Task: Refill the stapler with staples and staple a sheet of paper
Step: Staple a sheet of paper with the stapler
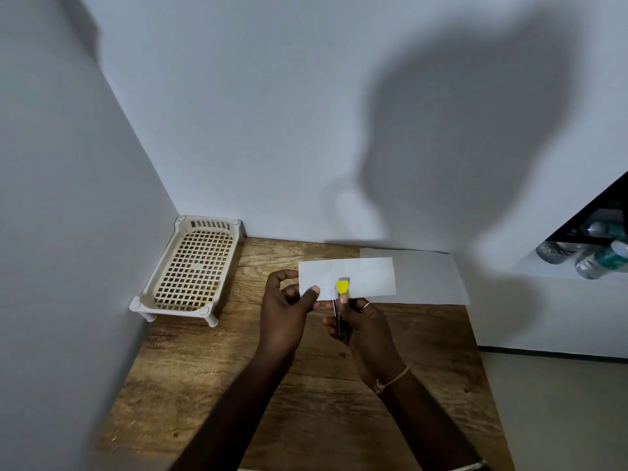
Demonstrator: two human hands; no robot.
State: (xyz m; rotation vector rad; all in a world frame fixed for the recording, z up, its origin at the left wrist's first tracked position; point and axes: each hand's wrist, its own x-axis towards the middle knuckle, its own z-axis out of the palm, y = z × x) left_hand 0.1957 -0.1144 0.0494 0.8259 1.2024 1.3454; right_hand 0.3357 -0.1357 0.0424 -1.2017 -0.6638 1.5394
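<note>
Above the wooden table (306, 385), my left hand (285, 311) pinches the lower left edge of a folded white sheet of paper (360, 271) between thumb and fingers. My right hand (365, 329) grips a small stapler (342, 288) that has a yellow tip and a dark body. The yellow tip lies over the sheet's lower edge, right beside my left thumb. My fingers hide most of the stapler's body. I cannot tell whether staples are loaded.
A second white sheet (431, 278) lies flat on the table at the back right. A white plastic lattice tray on short legs (190, 266) stands in the back left corner against the walls. Plastic bottles (598, 256) lie on a shelf at the far right.
</note>
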